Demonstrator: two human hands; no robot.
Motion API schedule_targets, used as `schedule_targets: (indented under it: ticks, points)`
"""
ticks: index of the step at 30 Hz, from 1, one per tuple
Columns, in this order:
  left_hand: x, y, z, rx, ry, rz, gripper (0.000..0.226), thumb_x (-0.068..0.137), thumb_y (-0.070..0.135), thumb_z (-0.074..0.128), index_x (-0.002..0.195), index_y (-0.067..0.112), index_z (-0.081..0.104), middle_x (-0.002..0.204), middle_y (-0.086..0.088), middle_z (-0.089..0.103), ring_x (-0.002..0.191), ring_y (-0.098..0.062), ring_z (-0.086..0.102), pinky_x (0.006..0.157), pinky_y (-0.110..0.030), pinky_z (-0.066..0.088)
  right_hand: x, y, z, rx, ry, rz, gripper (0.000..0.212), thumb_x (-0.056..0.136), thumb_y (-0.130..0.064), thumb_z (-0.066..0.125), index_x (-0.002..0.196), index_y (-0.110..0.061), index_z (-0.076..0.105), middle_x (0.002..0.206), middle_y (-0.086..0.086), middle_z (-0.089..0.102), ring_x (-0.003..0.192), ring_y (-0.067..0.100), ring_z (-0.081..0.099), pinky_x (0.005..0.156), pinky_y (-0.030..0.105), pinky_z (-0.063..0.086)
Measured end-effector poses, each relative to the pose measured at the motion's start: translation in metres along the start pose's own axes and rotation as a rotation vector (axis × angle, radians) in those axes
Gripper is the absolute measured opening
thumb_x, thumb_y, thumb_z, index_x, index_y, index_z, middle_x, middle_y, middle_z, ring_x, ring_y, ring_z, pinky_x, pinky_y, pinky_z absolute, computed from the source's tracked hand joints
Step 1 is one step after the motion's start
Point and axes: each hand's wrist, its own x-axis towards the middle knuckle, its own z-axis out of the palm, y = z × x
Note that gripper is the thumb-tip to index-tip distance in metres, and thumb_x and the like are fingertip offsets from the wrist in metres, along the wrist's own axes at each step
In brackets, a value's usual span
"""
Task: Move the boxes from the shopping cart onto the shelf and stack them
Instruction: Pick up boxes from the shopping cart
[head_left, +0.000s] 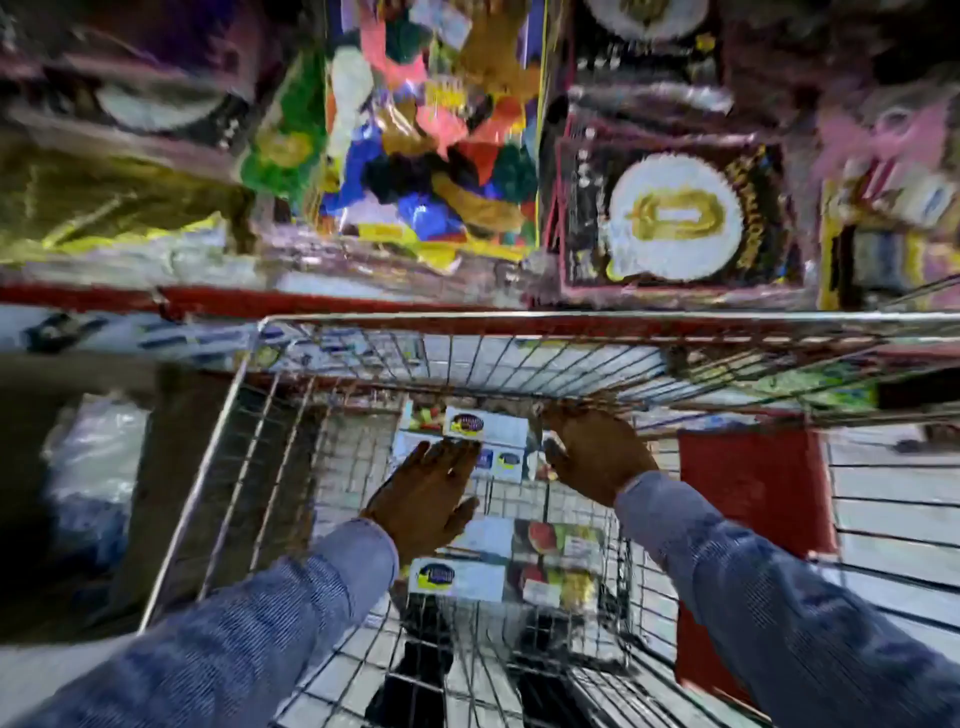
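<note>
- The left hand reaches down into the shopping cart, fingers spread flat and wide, palm down; its fingertips lie over the left end of the far boxes, though blur hides whether they press on the card or hover just above it
- Those far boxes sit against the cart's front wall, stacked or overlapping, white with a dark oval label and fruit pictures; exactly how many there are is hard to tell
- They look like light, stiff cardboard cartons with a smooth printed skin, so I judge they could slide between dry fingers; squeezing the two short ends, one palm on each, should carry them without crushing
- A second lot, the near boxes, lies closer to the person on the cart's wire floor, touched by neither hand
- The right hand is at the right end of the far boxes, fingers curled in a half-closed grip; it seems to be on the box edge or the wire there, but I cannot tell which, and nothing is lifted
- The shelf, red-edged, stands just beyond the cart's front rim, crowded with party goods
</note>
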Motion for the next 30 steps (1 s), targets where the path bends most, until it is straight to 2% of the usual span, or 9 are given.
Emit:
schedule_targets:
  ticks: [2,4,6,8,11,16,20,26,30]
  points:
    - [0.02,-0.009,0.021,0.033,0.044,0.027,0.081,0.091,0.061,0.003,0.151,0.007,0.011,0.157,-0.02,0.023,0.144,-0.039,0.021,0.117,-0.053,0.021,0.021,0.006,0.015,0.024,-0.01,-0.011,0.044,0.093,-0.022,0.053,0.137,-0.016,0.052,0.134,0.017,0.059,0.118,0.04,0.057,0.09,0.045,0.051]
    - [0.036,-0.018,0.038,0.1,0.079,0.031,0.069,0.097,0.043,0.035,0.15,0.004,0.016,0.156,-0.023,0.026,0.144,-0.041,0.023,0.116,-0.055,0.023,0.038,0.013,0.029,0.007,-0.019,-0.013,0.044,0.087,-0.021,0.053,0.131,-0.015,0.058,0.127,0.018,0.064,0.112,0.041,0.061,0.087,0.045,0.054]
    - [0.047,-0.022,0.051,0.164,0.053,0.034,0.078,0.091,0.033,0.061,0.149,0.001,0.021,0.155,-0.023,0.028,0.142,-0.042,0.026,0.114,-0.056,0.026,0.053,0.018,0.042,0.0,-0.047,-0.019,0.046,0.082,-0.017,0.055,0.128,-0.012,0.06,0.125,0.019,0.065,0.11,0.041,0.062,0.087,0.046,0.055]
    - [0.05,-0.021,0.052,0.234,0.044,0.041,0.083,0.076,0.024,0.079,0.142,-0.004,0.038,0.146,-0.026,0.043,0.133,-0.045,0.041,0.105,-0.058,0.039,0.063,0.02,0.047,0.012,-0.047,-0.03,0.051,0.078,-0.017,0.056,0.129,-0.013,0.059,0.127,0.019,0.064,0.113,0.041,0.061,0.09,0.047,0.054]
    - [0.051,-0.019,0.052,0.306,0.083,0.038,0.072,0.064,0.012,0.082,0.128,-0.004,0.054,0.125,-0.024,0.061,0.114,-0.043,0.057,0.091,-0.055,0.051,0.075,0.024,0.055,-0.017,-0.084,-0.036,0.054,0.079,-0.027,0.05,0.131,-0.018,0.055,0.13,0.014,0.061,0.117,0.037,0.059,0.093,0.046,0.053]
    - [0.055,-0.016,0.053,0.355,0.091,0.021,0.072,0.055,0.008,0.088,0.12,0.0,0.06,0.11,-0.02,0.065,0.102,-0.04,0.06,0.08,-0.051,0.054,0.079,0.022,0.063,-0.112,-0.114,-0.076,0.058,0.086,-0.032,0.06,0.14,-0.018,0.044,0.131,0.014,0.055,0.122,0.037,0.052,0.097,0.045,0.047]
    - [0.06,-0.012,0.051,0.253,0.052,-0.015,0.058,0.071,0.001,0.072,0.126,0.001,0.054,0.116,-0.018,0.065,0.102,-0.038,0.061,0.081,-0.048,0.053,0.086,0.02,0.07,-0.146,-0.124,-0.109,0.062,0.087,-0.03,0.064,0.142,-0.017,0.039,0.131,0.013,0.057,0.119,0.034,0.053,0.091,0.042,0.048]
    - [0.043,-0.001,0.028,0.209,0.085,-0.029,0.06,0.076,0.012,0.073,0.13,0.002,0.05,0.123,-0.017,0.06,0.11,-0.036,0.058,0.083,-0.047,0.053,0.081,0.005,0.057,-0.214,-0.116,-0.111,0.061,0.082,-0.026,0.069,0.135,-0.009,0.045,0.127,0.016,0.061,0.115,0.037,0.058,0.092,0.043,0.048]
    - [0.007,0.011,-0.018,0.261,0.143,0.07,0.066,0.05,0.025,0.09,0.109,0.004,0.068,0.101,-0.013,0.073,0.083,-0.031,0.071,0.056,-0.033,0.06,0.045,-0.006,0.005,-0.241,-0.064,-0.168,0.059,0.08,-0.038,0.069,0.128,-0.009,0.051,0.124,0.017,0.061,0.111,0.037,0.059,0.092,0.043,0.05]
